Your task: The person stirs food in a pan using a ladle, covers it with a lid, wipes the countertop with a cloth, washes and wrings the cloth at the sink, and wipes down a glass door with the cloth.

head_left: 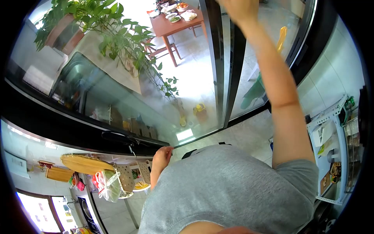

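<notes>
My right arm is stretched up and forward, and my right hand (240,11) lies at the top edge of the view beside the dark frame (232,74) of a glass sliding door (187,93). Its fingers are cut off by the edge, so a hold on the frame cannot be made out. Low beside my grey shirt, my left hand (162,159) is near the bottom of the glass, its fingers drawn together in a pinch. Whatever those fingers hold, if anything, is too small to tell.
Through the glass are a red-brown table (177,26) with dishes and a trailing green plant (124,35). A white shelf rack (343,156) stands at the right. At the lower left are a woven tray (85,163), a plastic bag (108,185) and a stove (87,210).
</notes>
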`<state>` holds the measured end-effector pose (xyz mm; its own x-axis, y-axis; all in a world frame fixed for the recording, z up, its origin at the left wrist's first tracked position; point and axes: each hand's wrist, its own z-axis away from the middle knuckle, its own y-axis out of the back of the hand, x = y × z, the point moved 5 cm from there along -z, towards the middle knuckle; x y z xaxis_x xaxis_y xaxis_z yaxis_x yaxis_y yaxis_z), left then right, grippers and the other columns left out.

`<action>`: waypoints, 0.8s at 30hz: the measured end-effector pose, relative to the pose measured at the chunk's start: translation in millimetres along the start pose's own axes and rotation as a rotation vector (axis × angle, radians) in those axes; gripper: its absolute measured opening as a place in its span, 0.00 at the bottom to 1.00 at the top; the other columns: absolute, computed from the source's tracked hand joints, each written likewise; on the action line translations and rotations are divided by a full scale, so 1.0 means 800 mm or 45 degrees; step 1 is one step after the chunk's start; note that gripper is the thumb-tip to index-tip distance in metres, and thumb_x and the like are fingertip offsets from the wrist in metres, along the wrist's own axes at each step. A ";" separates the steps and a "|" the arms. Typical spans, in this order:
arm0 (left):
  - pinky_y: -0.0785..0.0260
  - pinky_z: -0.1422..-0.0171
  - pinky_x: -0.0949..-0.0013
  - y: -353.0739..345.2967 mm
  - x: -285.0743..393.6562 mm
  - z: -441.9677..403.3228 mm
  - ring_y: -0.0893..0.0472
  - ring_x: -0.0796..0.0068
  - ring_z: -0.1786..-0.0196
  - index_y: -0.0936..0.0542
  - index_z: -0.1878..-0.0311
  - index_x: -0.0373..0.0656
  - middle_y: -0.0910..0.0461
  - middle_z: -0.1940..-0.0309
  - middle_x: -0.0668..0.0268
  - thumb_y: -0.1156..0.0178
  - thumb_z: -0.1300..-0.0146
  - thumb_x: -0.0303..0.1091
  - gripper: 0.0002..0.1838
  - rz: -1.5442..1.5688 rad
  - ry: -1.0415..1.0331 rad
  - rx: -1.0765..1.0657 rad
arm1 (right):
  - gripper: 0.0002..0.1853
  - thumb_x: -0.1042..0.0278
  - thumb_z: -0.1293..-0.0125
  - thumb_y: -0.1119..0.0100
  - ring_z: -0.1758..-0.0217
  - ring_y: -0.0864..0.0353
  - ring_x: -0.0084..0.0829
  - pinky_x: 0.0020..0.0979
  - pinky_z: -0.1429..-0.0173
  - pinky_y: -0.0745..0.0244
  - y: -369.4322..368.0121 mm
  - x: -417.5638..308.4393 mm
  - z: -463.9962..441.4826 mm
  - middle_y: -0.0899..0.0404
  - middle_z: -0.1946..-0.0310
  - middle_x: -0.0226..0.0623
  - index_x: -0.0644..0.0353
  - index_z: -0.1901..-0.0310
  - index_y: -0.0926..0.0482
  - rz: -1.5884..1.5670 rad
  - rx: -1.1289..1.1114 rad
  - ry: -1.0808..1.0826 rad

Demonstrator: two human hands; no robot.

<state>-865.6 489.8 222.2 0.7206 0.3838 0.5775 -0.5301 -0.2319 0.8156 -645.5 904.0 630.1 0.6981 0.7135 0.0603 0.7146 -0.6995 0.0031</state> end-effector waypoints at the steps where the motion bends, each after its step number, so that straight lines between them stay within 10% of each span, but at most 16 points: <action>1: 0.24 0.53 0.57 -0.006 -0.007 -0.003 0.16 0.51 0.58 0.15 0.52 0.44 0.15 0.60 0.54 0.40 0.32 0.30 0.09 0.008 -0.065 -0.019 | 0.35 0.51 0.47 0.24 0.28 0.38 0.55 0.55 0.26 0.40 0.004 -0.005 0.070 0.29 0.34 0.41 0.40 0.35 0.22 -0.049 -0.034 -0.002; 9: 0.24 0.50 0.54 -0.006 0.049 -0.061 0.17 0.49 0.53 0.16 0.52 0.46 0.15 0.59 0.56 0.43 0.30 0.32 0.10 -0.224 -0.246 -0.206 | 0.20 0.65 0.51 0.24 0.28 0.40 0.57 0.61 0.25 0.46 0.024 -0.060 0.463 0.31 0.32 0.38 0.42 0.53 0.13 -0.308 -0.575 -0.211; 18: 0.24 0.49 0.54 -0.019 0.069 -0.067 0.17 0.51 0.53 0.15 0.52 0.46 0.15 0.56 0.58 0.43 0.30 0.32 0.10 -0.142 -0.316 -0.160 | 0.28 0.82 0.54 0.37 0.38 0.25 0.52 0.44 0.31 0.32 0.107 -0.002 0.453 0.22 0.41 0.43 0.56 0.46 0.16 -0.637 -0.410 -0.535; 24: 0.24 0.49 0.56 -0.010 0.028 -0.033 0.16 0.52 0.53 0.15 0.53 0.46 0.15 0.57 0.58 0.42 0.31 0.31 0.09 -0.128 -0.129 -0.123 | 0.27 0.72 0.36 0.39 0.40 0.21 0.34 0.33 0.33 0.30 0.078 0.062 0.470 0.20 0.41 0.42 0.66 0.34 0.26 -0.819 -0.248 -1.410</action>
<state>-857.5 524.0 227.7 0.8110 0.3073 0.4978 -0.4902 -0.1077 0.8650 -549.9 910.9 258.0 -0.0343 0.5104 -0.8592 0.9808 -0.1478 -0.1269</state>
